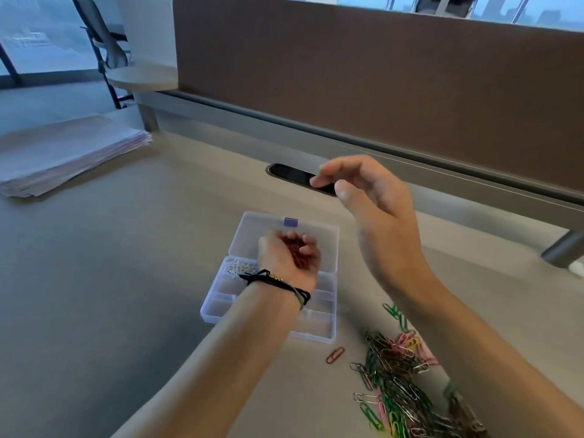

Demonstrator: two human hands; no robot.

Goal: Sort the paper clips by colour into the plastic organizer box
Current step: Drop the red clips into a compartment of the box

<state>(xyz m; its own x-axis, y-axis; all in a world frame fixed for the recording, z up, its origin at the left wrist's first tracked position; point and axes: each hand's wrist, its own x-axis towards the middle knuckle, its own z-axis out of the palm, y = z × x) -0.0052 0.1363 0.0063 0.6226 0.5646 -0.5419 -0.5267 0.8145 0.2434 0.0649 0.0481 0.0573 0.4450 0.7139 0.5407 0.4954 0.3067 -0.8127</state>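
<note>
Paper clips in mixed colours [398, 384] lie heaped on the beige desk [126, 279] at lower right, beside the clear plastic organizer box [221, 298] at centre. Above it, the left hand [289, 254] cups red clips; the right hand [373, 197] hovers, fingers loosely spread.

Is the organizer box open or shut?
Open. The box has its lid folded back flat on the desk, exposing compartments; one holds white clips.

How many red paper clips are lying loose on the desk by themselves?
1: a single red paper clip lies between the organizer box and the mixed pile. More may be hidden in the pile.
</note>
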